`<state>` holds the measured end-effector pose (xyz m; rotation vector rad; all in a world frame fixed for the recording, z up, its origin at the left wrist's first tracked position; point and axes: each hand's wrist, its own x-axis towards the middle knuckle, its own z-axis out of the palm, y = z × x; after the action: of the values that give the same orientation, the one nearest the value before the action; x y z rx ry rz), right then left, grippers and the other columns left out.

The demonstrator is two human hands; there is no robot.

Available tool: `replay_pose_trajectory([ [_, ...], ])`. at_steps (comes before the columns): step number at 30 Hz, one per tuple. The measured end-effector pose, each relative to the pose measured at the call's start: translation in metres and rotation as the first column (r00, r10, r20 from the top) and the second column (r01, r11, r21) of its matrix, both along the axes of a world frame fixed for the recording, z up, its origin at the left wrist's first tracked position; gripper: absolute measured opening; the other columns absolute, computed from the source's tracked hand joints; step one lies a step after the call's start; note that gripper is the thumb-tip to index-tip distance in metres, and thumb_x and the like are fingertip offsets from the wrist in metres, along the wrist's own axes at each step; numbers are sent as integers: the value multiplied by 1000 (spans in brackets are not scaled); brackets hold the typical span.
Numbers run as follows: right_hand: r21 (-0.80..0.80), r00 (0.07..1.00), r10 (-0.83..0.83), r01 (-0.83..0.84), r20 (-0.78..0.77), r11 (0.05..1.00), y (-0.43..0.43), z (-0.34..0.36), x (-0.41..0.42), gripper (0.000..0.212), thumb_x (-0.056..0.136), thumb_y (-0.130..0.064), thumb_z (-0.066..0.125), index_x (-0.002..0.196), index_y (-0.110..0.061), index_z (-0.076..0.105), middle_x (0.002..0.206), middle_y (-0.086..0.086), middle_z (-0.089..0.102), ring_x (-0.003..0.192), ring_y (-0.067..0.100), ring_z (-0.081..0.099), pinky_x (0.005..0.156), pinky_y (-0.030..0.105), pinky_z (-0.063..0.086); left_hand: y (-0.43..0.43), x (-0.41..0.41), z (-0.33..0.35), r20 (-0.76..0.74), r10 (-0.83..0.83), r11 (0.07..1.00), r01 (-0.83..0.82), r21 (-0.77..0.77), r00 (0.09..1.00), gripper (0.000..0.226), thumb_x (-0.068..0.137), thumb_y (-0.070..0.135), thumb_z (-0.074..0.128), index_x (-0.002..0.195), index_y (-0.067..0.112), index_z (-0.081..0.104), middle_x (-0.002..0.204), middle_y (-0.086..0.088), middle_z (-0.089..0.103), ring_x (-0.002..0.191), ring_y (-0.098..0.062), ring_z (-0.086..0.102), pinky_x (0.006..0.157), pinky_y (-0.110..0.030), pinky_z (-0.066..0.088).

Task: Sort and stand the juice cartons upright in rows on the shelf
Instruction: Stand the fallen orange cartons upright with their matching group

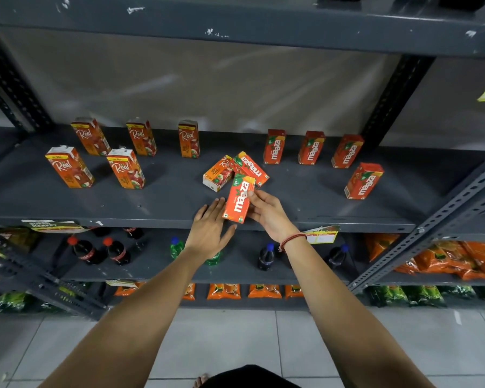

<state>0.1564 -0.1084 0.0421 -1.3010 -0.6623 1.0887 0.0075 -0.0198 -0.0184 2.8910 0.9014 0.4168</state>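
Note:
My right hand [269, 212] grips an orange Maaza carton [238, 201] at the front middle of the grey shelf [163, 203]. Beside the carton's lower left, my left hand [210, 228] has its fingers spread and holds nothing. Just behind lie a second Maaza carton [251, 168] and a Real carton [217, 176], both flat and touching. Several Real cartons stand upright on the left, such as the Real carton [70, 167] in front. On the right, several Maaza cartons stand upright, among them the front Maaza carton [364, 181].
A grey shelf board [235, 26] hangs overhead, and dark perforated uprights [392, 99] frame the bay. Below are cola bottles [86, 252], a green bottle [177, 247] and orange snack packs [445, 261]. Price tags [321, 235] hang on the shelf's front edge. Tiled floor lies underneath.

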Motion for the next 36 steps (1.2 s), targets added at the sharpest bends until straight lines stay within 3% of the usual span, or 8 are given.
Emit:
replay_pose_trajectory([
  [4, 37, 1000, -1, 0, 27, 999, -3, 7, 9, 33, 95, -22, 48, 126, -12, 47, 120, 4, 60, 106, 14, 61, 80, 23, 55, 0, 0, 0, 2, 1, 1000, -1, 21, 1000, 61, 96, 48, 32, 142, 8, 34, 150, -11, 37, 141, -21, 28, 116, -38, 18],
  [9, 70, 994, -77, 71, 83, 995, -18, 18, 47, 38, 96, -11, 43, 132, -2, 40, 132, 15, 52, 119, 24, 52, 101, 39, 43, 3, 7, 3, -16, 5, 1000, -4, 27, 1000, 68, 93, 53, 25, 143, 6, 31, 151, -11, 33, 142, -22, 26, 116, -38, 18],
  [12, 60, 973, -160, 152, 166, 987, -28, 25, 82, 34, 95, -6, 44, 129, 0, 42, 133, 20, 51, 116, 25, 53, 100, 40, 43, 4, 14, 4, -56, 10, 1000, -9, 28, 998, 71, 93, 56, 21, 144, 7, 28, 153, -10, 30, 142, -21, 23, 116, -38, 17],
  [17, 9, 932, -267, 273, 243, 962, -40, 33, 134, 40, 94, -5, 46, 134, -4, 38, 133, 13, 51, 120, 25, 50, 101, 38, 41, 4, 16, 6, -61, 18, 1000, -17, 19, 998, 80, 87, 61, 12, 144, 8, 30, 152, -9, 31, 142, -20, 25, 116, -39, 19],
  [22, -74, 900, -305, 343, 310, 936, -41, 34, 151, 46, 95, -6, 45, 139, -10, 32, 136, 10, 50, 126, 25, 47, 108, 41, 37, 3, 17, 7, -30, 15, 1000, -14, 28, 999, 76, 88, 58, 19, 138, 5, 40, 147, -12, 40, 138, -24, 34, 113, -41, 25],
  [30, -89, 870, -328, 384, 369, 919, -46, 23, 152, 44, 95, -11, 46, 138, -16, 37, 134, 7, 53, 125, 22, 48, 108, 40, 35, 4, 16, 6, -61, 26, 1000, -25, 16, 998, 77, 89, 60, 15, 141, 8, 35, 150, -9, 37, 140, -21, 30, 114, -38, 20],
  [34, -38, 776, -503, 557, 381, 830, -48, 10, 127, 37, 93, -5, 44, 130, -6, 45, 126, 12, 57, 118, 23, 53, 100, 32, 38, 2, 15, 8, -49, 25, 999, -24, 35, 998, 77, 88, 59, 16, 140, 7, 38, 148, -11, 39, 138, -22, 33, 114, -38, 22],
  [36, 13, 557, -627, 742, 545, 670, -49, -1, 106, 33, 90, 0, 46, 123, 0, 51, 121, 20, 59, 116, 33, 53, 100, 37, 40, 2, 15, 9, -46, 19, 999, -17, 44, 999, 77, 89, 59, 16, 140, 6, 38, 148, -11, 39, 138, -22, 33, 114, -38, 23],
])
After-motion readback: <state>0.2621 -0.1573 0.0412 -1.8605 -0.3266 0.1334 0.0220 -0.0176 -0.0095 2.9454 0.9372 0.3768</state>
